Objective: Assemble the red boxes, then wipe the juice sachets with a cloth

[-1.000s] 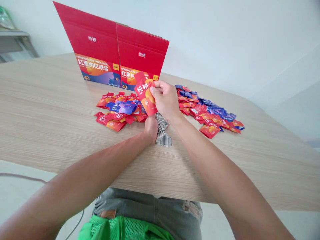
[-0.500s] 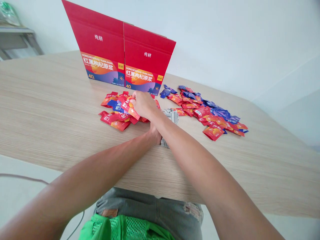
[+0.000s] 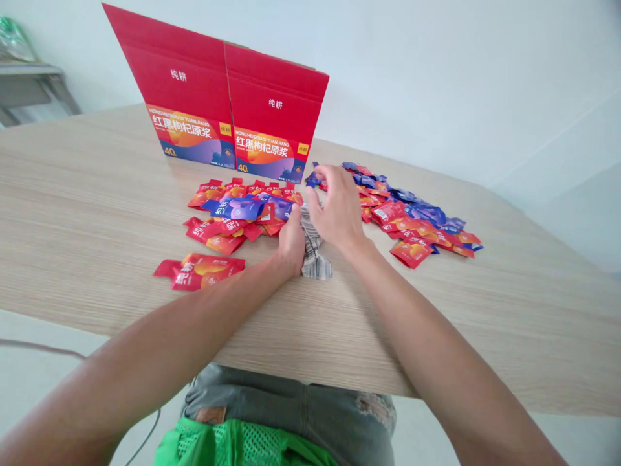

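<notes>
Clutching crumpled striped cloth (image 3: 316, 262), the left hand (image 3: 292, 243) sits beside glossy, narrow-necked goji pouches (image 3: 237, 208) — the right hand (image 3: 338, 204), loosely curved and seemingly empty, arches near a longer pouch heap (image 3: 411, 224) on the woodgrain table (image 3: 485, 317).

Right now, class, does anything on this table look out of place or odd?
One red pouch lies alone, nearer the front edge of the table, apart from the left pile of pouches, so it looks like a stray. No spill shows.
</notes>
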Tool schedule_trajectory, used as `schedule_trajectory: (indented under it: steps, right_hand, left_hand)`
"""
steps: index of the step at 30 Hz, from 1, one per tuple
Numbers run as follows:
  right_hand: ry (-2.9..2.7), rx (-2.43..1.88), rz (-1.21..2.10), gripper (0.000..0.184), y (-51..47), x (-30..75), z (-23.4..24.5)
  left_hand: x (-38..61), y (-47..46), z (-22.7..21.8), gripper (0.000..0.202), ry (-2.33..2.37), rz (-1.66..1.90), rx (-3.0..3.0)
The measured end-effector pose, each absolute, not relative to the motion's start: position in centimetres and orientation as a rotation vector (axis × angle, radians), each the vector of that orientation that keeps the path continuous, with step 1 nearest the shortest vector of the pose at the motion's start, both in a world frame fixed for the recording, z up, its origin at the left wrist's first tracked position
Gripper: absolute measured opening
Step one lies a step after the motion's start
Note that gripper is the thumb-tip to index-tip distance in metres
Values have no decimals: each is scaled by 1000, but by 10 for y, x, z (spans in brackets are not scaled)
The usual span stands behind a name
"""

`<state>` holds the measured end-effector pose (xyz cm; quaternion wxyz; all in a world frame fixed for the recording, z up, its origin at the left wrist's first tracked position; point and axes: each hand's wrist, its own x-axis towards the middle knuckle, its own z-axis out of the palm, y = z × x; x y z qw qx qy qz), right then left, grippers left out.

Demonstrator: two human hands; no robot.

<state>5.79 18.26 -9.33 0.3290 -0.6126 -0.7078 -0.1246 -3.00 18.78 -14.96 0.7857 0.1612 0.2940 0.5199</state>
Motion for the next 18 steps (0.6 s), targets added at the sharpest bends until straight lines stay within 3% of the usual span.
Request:
schedule_trajectory:
  steps: [3,10,18]
  right_hand:
    - [-1750,-1807,-348,47,161,109,-110]
    - [-1766,-2303,-21,82,130,139,-142]
    - [-2004,-2270,124,59,125,131,-143]
  left_hand:
    - [-29,192,-146,46,715,1174,358]
    - [-27,196,-154,50,764,1228,453]
    - [-33,202,-154,48,791,1254,495]
